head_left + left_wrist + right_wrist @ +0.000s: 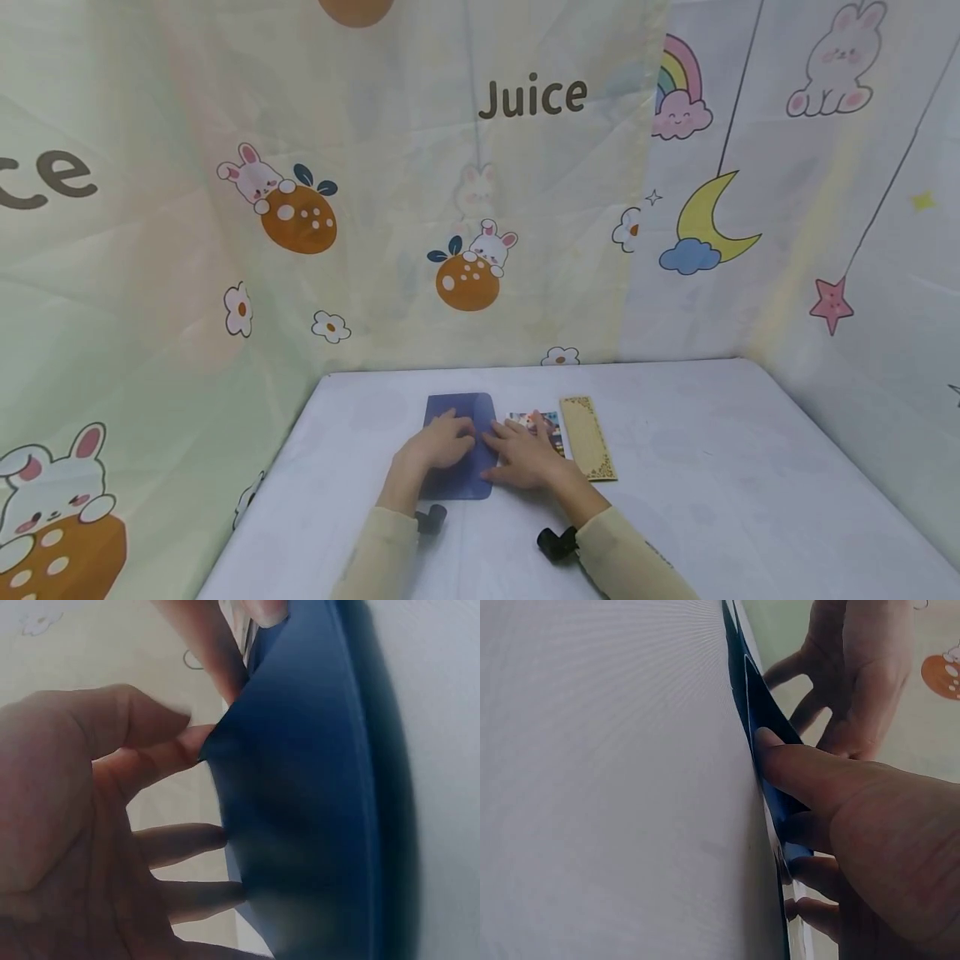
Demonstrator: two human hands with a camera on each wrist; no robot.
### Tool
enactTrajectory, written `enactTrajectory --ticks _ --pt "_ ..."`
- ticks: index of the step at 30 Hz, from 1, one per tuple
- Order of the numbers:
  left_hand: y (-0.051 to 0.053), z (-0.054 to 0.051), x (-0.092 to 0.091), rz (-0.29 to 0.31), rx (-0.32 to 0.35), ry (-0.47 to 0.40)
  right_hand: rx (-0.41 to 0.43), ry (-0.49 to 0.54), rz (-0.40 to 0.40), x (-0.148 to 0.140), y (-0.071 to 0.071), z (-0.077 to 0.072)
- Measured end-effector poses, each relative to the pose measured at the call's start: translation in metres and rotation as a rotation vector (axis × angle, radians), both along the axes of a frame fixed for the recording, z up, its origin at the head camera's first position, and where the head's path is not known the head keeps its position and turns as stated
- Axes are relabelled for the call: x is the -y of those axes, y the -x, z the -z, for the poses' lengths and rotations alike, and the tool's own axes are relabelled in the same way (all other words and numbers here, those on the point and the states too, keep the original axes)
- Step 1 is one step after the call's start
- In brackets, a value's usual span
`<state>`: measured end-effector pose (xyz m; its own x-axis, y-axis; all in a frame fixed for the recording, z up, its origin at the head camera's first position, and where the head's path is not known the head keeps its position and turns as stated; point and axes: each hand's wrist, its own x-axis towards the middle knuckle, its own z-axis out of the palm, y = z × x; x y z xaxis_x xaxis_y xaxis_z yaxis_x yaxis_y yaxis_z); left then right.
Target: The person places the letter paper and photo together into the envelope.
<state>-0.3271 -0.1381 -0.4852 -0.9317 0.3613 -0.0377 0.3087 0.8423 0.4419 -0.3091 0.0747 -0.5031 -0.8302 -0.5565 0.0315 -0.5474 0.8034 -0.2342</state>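
Observation:
A flat blue folder-like cover (456, 487) lies on the table, one of its flaps (300, 742) raised in the left wrist view. My left hand (442, 442) is over the cover, its fingers reaching the flap's edge while the thumb stays off it. At the cover's right edge rests my right hand (525, 454), fingers spread and fairly straight. The right wrist view shows its thumb (795, 761) against the blue edge. Partly hidden beneath the right hand is a colourful picture card (551, 425). What lies inside the cover cannot be made out.
A tan rectangular card with ornate dark corners (588, 437) lies right of the picture card. White cloth covers the table (750, 500). Printed fabric walls (405, 317) rise behind and at both sides. Each wrist carries a black camera (557, 545).

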Motion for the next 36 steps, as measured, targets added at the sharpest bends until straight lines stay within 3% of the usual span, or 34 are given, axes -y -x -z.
enactTrajectory --ticks 4,12,20,31,36 --pt "0.001 0.001 -0.002 0.009 -0.046 0.008 0.005 -0.001 0.003 0.000 -0.001 0.000" --pt "-0.001 -0.001 -0.005 -0.071 -0.030 0.041 -0.001 0.000 0.003 -0.001 -0.002 0.000" --pt "-0.001 -0.002 -0.007 -0.089 -0.047 0.062 0.004 0.011 0.001 -0.001 -0.001 0.000" --pt "0.000 -0.008 -0.003 -0.012 -0.068 0.063 0.005 -0.001 0.011 -0.001 -0.002 -0.001" --pt "-0.002 -0.010 -0.002 -0.006 -0.051 0.043 0.014 0.000 0.012 -0.001 -0.002 -0.002"
